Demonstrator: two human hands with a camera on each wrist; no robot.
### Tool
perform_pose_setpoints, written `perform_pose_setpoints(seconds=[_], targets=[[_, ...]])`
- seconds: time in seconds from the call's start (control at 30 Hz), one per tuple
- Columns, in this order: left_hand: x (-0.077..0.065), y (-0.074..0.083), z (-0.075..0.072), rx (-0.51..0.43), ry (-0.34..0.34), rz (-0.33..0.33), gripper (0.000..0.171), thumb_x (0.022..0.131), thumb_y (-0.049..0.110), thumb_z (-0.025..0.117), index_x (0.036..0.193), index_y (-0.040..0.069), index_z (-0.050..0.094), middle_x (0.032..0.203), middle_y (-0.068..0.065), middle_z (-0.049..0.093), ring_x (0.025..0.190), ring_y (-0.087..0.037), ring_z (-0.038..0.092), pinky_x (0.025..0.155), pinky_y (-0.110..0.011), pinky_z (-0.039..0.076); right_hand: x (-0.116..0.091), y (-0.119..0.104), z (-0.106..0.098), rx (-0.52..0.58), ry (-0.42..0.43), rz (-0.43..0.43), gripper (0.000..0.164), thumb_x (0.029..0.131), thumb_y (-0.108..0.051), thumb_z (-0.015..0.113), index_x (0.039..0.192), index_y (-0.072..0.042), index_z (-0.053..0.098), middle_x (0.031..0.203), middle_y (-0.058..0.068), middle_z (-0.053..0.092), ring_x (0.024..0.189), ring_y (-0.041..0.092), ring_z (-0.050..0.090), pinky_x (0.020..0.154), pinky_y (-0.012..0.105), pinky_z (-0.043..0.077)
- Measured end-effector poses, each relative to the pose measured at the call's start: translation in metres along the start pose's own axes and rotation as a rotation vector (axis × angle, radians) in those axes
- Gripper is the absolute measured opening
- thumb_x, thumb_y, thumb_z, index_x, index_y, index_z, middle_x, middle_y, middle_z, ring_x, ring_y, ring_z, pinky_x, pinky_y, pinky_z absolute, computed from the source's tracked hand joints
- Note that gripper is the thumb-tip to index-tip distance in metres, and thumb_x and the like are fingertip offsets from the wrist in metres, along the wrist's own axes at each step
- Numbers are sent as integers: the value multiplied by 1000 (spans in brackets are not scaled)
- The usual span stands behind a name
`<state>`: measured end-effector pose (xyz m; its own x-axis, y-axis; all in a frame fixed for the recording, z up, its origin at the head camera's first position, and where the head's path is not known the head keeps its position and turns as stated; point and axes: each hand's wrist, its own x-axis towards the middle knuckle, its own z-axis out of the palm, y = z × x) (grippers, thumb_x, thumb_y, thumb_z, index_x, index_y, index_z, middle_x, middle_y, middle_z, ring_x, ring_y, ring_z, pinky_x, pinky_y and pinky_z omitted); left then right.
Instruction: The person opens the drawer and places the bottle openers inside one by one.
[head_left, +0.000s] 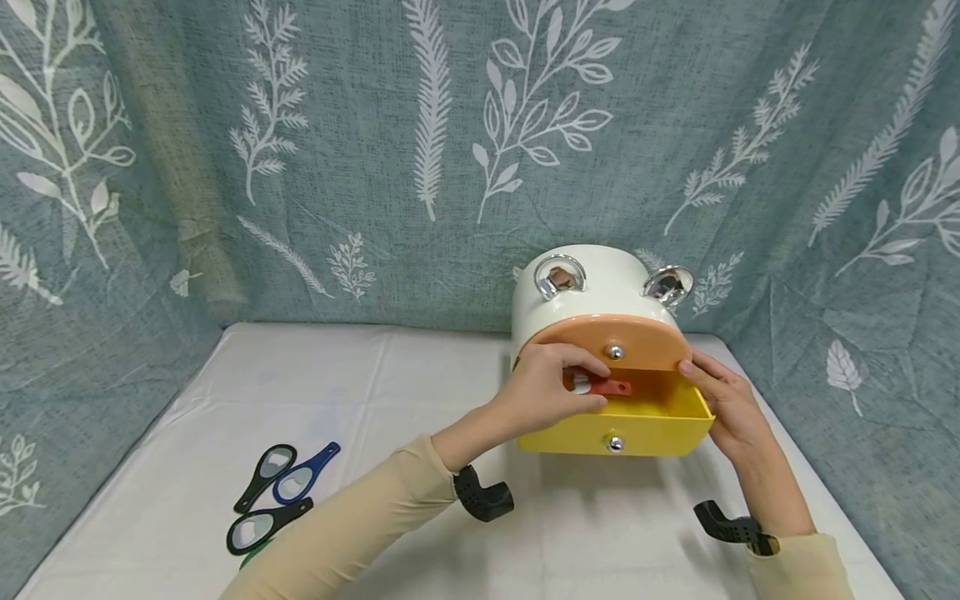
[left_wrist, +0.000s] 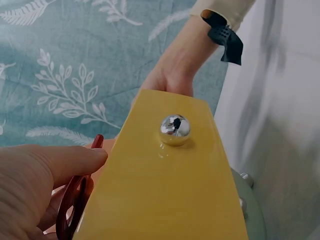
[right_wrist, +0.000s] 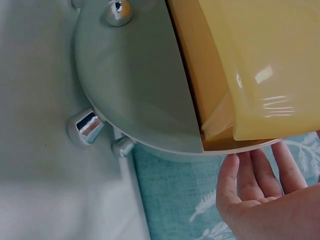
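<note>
In the head view, the left hand [head_left: 543, 387] is pinching a red bottle opener [head_left: 617, 388] between thumb and fingers over the pulled-out yellow drawer [head_left: 570, 435], at four o'clock from the centre. The handle is pointing toward three o'clock; whether the opener is touching the drawer's floor is hard to tell. The right hand [head_left: 727, 400] is resting against the right side of the round-topped cabinet [head_left: 592, 287], its thumb near the corner of the orange upper front [head_left: 577, 333]. Toward eight o'clock, two black bottle openers [head_left: 262, 477] [head_left: 238, 534] and a blue bottle opener [head_left: 324, 457] are lying together on the white tablecloth [head_left: 405, 392].

In the left wrist view, the opener's ring is hanging at eight o'clock, just beside the drawer front, the thumb pressing near its handle.

In the right wrist view, the right hand is reaching in at four o'clock, fingers fairly straight, fingertips touching the cabinet's rim; the drawer is jutting toward two o'clock.
</note>
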<state>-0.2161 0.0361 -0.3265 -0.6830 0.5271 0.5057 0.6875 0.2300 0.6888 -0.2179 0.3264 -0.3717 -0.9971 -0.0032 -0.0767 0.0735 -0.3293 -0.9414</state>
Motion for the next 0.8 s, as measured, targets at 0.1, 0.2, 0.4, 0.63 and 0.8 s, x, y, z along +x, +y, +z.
perform_pose_setpoints(seconds=[0.1,0.2,0.4,0.63,0.8], targets=[[0,0,2,28,2,-2,26,76,8,85,101,6,76,95,0,73,79,-10,62,70,-18,50,0,1,0,1,8,3,23,94,-11,68,113,-23,74,116,-6,64,112,12,50,88,22,50],[0,-1,3,55,5,-1,30,77,12,86,104,7,76,101,0,73,92,-11,63,81,-19,48,0,1,0,4,13,0,23,94,-11,68,112,-23,74,116,-6,64,112,12,51,88,22,50],[-7,4,-7,4,50,17,26,81,13,83,106,9,75,107,5,70,108,-8,58,94,-22,44,0,2,-1,4,12,-7,23,95,-11,68,113,-23,74,115,-6,65,111,12,52,87,22,51],[-29,13,-14,-185,168,-25,21,86,13,77,106,9,75,104,8,69,98,-8,62,88,-29,51,1,2,-1,7,-1,-8,22,95,-10,66,111,-22,75,114,-5,66,109,12,53,87,22,51],[-41,14,-17,-247,186,-42,20,87,12,77,106,10,74,103,6,70,97,-15,65,87,-29,53,2,2,-1,1,5,-15,23,95,-10,67,112,-22,74,115,-5,65,110,12,51,87,22,51]])
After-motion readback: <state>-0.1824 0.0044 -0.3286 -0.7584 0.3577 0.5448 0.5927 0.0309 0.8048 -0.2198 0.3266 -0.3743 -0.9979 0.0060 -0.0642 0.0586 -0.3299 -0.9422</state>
